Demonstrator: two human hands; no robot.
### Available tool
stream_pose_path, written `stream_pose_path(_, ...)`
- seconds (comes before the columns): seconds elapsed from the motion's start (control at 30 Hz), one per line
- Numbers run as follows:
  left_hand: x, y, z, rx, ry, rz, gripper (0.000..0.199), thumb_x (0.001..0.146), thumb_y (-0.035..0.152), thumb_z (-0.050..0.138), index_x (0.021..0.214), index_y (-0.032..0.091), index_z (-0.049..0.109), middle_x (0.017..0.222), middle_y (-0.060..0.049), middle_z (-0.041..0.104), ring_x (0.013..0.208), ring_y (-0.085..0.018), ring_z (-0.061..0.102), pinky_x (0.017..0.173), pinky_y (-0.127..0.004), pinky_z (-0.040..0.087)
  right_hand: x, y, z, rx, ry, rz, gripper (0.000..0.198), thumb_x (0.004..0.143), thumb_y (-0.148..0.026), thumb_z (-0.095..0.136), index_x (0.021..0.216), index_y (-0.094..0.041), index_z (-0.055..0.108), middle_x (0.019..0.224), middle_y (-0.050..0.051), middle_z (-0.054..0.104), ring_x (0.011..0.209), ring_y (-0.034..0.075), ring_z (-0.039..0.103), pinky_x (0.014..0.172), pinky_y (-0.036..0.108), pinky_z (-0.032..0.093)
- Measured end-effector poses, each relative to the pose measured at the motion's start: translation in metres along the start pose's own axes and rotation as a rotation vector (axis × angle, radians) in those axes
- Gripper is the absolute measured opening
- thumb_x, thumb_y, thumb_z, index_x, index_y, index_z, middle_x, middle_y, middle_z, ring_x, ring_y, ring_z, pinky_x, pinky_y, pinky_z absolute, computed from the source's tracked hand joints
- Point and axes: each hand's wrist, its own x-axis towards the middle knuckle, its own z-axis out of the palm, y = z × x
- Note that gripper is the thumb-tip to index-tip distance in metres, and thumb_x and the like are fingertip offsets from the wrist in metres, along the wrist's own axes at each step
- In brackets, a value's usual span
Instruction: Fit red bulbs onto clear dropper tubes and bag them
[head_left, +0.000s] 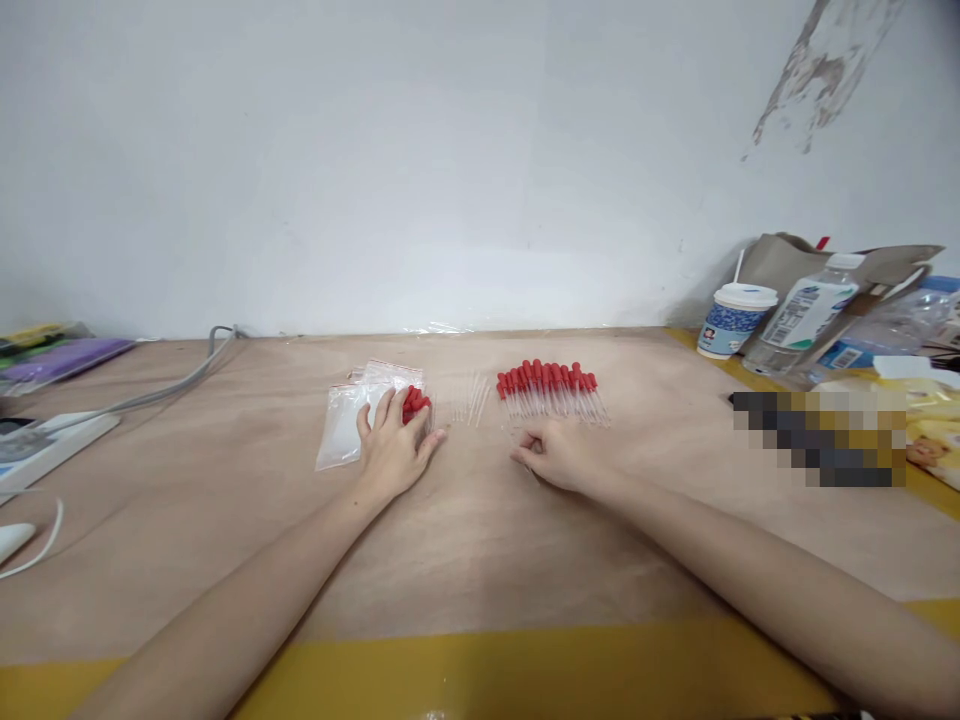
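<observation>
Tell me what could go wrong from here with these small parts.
The red caps clustered at the left hand might scatter if the fingers brush them. The thin clear tubes lying loose beside them could roll out of line. The right hand is close to the red-topped droppers, so a careless sweep may disturb their row.

At three o'clock, a blue-patterned, white-lidded paper cup (730,325) stood beside a clear, white-capped plastic bottle (807,312). At nine, a long grey cable (165,396) curved near a flat purple packet (71,362).
</observation>
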Motion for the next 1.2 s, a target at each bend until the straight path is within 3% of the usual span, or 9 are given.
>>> stream_pose_path(0.3,0.010,-0.021,0.011,0.041,0.006,-0.137,0.032,0.083,0.039,0.046,0.106,0.025,0.064,0.131,-0.014,0.043,0.126,-0.036,0.027,0.097,-0.063,0.008,-0.015,0.021,0.003,0.081,0.043,0.014,0.003,0.068,-0.017,0.059,0.065,-0.018,0.061,0.064,0.001,0.059,0.063,0.014,0.051,0.061,0.026,0.036)
stream_pose_path(0.57,0.018,-0.022,0.016,0.018,0.092,-0.118,0.018,0.080,0.029,0.051,0.086,0.024,0.067,0.111,-0.009,0.057,0.114,-0.030,0.042,0.098,-0.057,0.013,-0.018,0.018,0.014,0.000,0.175,-0.069,0.005,0.073,-0.017,0.056,0.068,-0.018,0.058,0.073,0.003,0.058,0.074,0.017,0.049,0.067,0.030,0.035)
stream_pose_path(0.7,0.016,-0.011,0.008,-0.119,0.146,-0.067,0.017,0.081,0.026,0.050,0.088,0.023,0.065,0.105,-0.008,0.061,0.110,-0.028,0.046,0.099,-0.053,0.014,-0.020,0.019,0.016,-0.005,0.192,-0.108,0.006,0.078,-0.016,0.052,0.073,-0.018,0.055,0.079,0.004,0.059,0.078,0.018,0.050,0.073,0.033,0.033)
stream_pose_path(0.8,0.007,0.003,-0.003,-0.303,0.052,0.108,0.018,0.081,0.025,0.050,0.094,0.022,0.063,0.101,-0.006,0.064,0.106,-0.024,0.050,0.100,-0.048,0.019,-0.021,0.021,0.017,0.047,0.209,-0.100,0.008,0.082,-0.015,0.047,0.079,-0.018,0.053,0.079,0.003,0.060,0.079,0.018,0.052,0.075,0.034,0.031)
stream_pose_path(0.93,-0.005,0.018,-0.015,-0.472,-0.192,0.297,0.020,0.078,0.022,0.051,0.094,0.023,0.062,0.096,-0.003,0.066,0.100,-0.021,0.055,0.102,-0.047,0.021,-0.022,0.019,0.015,0.100,0.200,-0.111,0.008,0.083,-0.015,0.046,0.082,-0.018,0.053,0.080,0.002,0.062,0.076,0.016,0.055,0.074,0.034,0.030)
stream_pose_path(1.07,-0.005,0.027,-0.015,-0.510,-0.270,0.287,0.033,0.074,0.027,0.057,0.106,0.021,0.061,0.112,-0.007,0.061,0.110,-0.024,0.051,0.103,-0.048,0.024,-0.022,0.015,0.012,0.067,0.182,-0.159,0.009,0.083,-0.014,0.047,0.084,-0.018,0.055,0.083,0.003,0.064,0.079,0.016,0.056,0.075,0.033,0.029)
stream_pose_path(1.2,-0.004,0.036,-0.007,-0.486,-0.312,0.283,0.033,0.080,0.037,0.054,0.104,0.016,0.064,0.123,-0.013,0.054,0.121,-0.028,0.042,0.101,-0.048,0.031,-0.022,0.013,0.015,0.002,0.218,-0.284,0.023,0.086,-0.013,0.043,0.103,-0.018,0.056,0.093,0.006,0.064,0.083,0.016,0.056,0.074,0.032,0.028)
